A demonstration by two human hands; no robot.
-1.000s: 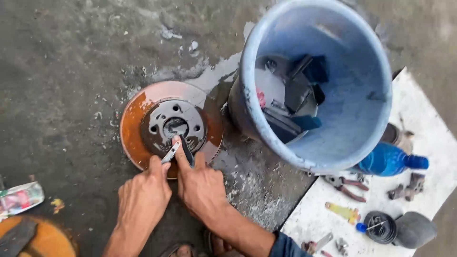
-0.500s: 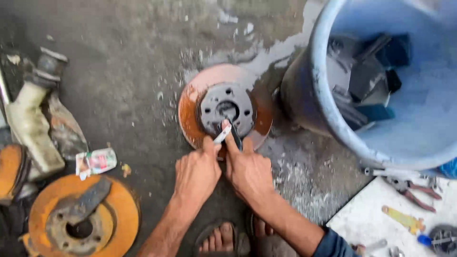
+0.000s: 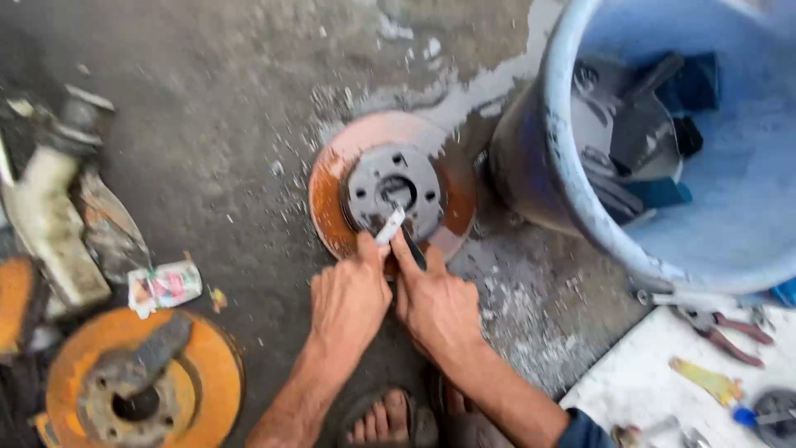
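Gripping small white tool (image 3: 390, 226) | left hand (image 3: 348, 300), right hand (image 3: 437, 305) closed together | brake disc (image 3: 390, 189)

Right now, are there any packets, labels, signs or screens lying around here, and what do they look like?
Packet: on the ground left of the hands, above the lower orange disc; small, crumpled, flat, whitish with red and green print.
Yellow strip: on the white sheet at lower right; it may be a wrapper or label, too blurred to tell.
No signs or screens in view.
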